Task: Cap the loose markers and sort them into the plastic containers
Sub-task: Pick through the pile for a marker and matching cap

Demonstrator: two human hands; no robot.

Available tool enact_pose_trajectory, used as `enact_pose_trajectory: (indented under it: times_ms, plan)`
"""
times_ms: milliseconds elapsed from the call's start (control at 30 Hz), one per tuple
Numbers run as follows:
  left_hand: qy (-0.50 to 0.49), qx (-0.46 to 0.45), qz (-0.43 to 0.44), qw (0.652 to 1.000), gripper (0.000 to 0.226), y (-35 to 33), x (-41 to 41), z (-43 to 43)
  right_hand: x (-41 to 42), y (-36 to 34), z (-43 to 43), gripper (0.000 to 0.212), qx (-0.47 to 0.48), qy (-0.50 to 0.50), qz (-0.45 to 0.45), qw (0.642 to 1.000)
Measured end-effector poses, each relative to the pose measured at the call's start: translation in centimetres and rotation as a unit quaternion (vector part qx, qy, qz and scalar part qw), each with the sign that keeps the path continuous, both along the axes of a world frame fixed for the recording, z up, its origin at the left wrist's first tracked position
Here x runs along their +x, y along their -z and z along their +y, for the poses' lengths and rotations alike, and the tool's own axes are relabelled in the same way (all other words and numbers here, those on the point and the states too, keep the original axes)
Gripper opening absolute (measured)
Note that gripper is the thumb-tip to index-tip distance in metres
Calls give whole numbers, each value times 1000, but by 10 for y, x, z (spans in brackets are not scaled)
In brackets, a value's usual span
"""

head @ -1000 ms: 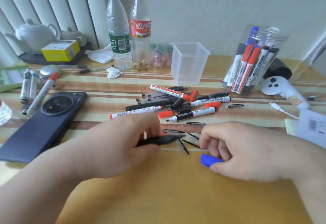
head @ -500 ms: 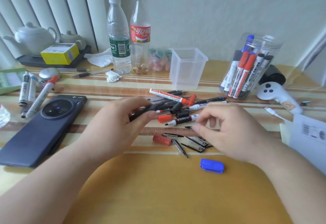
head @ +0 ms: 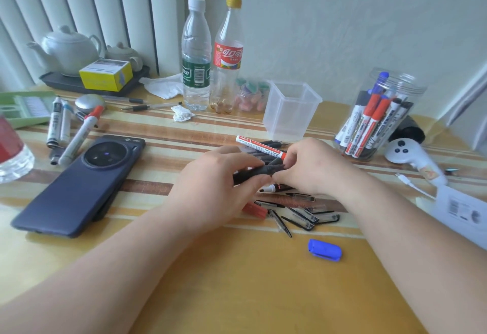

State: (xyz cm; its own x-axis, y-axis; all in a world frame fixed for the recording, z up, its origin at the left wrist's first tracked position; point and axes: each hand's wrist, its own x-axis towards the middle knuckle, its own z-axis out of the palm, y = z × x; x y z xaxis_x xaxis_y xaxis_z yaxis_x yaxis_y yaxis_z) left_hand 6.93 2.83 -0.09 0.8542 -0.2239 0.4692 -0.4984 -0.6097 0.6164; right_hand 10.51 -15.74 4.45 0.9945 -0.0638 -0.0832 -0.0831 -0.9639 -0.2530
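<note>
Yellow-capped bottle, red label: white Chinese characters 可口可, rest turned away. White-capped bottle, green label: letters "oon", barcode beside; small print too fine. Red-and-white marker: printed line, unreadable. Markers in the jar: lettering blurred. White box, right edge: barcode, digits illegible.

A black marker lies nearly level, gripped by the left hand and right hand. A blue cap and red cap lie loose on the table. The round jar holds capped markers upright.
</note>
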Motion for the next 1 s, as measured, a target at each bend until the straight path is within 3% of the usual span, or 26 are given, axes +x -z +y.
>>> enact_pose_trajectory:
  times_ms: [100, 167, 200, 267, 300, 367, 433, 500, 633, 733, 1000]
  plan:
    - [-6, 1, -3, 1000, 24, 0, -1, 1, 1, -1, -6, 7, 38, 17, -24, 999]
    - [-2, 2, -8, 1000, 23, 0, -1, 2, -2, -2, -21, 7, 209, 42, -69, 975]
    - [4, 2, -11, 1000, 22, 0, -1, 2, -6, -3, -29, 12, 354, 57, -70, 931]
    - [15, 1, -22, 1000, 24, 0, -1, 1, -20, -5, -42, 21, 626, 70, -3, 777]
    - [19, 3, -30, 999, 25, 0, -2, 1, -27, -5, -47, 24, 698, 72, 35, 711]
    - [25, 10, -49, 998, 25, 0, -3, -2, -40, -2, -51, 25, 765, 75, 100, 632]
    - [30, 18, -63, 997, 24, 1, -4, -4, -46, 0, -54, 23, 789, 75, 135, 595]
    - [35, 18, -71, 997, 20, 1, -3, -5, -48, 4, -55, 30, 779, 55, 127, 612]
    - [40, 14, -69, 997, 15, 0, -3, -3, -46, 9, -55, 31, 701, 21, 52, 711]
    - [45, 11, -67, 997, 16, -1, -3, -3, -48, 7, -56, 25, 651, -14, 36, 758]
    - [83, 19, -68, 994, 21, -2, -9, -6, -56, 8, -47, 23, 607, -87, 25, 790]
